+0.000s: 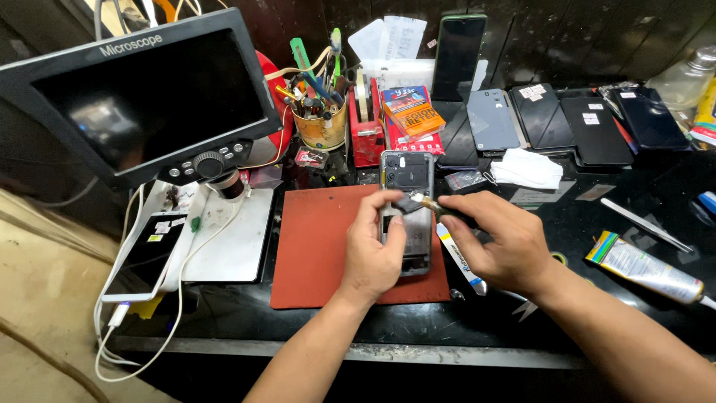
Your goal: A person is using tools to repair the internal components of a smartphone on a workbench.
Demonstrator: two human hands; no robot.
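Note:
An opened phone with its back off lies upright on a red-brown work mat. My left hand holds the phone by its left side, thumb on its middle. My right hand grips a small brush whose dark bristles touch the phone just below its camera part. A white marker-like tube lies beside the phone, partly under my right hand.
A microscope monitor stands at the left over a white base with a charging phone. Behind are a tool cup, a red tape dispenser, several phones and back covers. Right: tweezers, glue tube.

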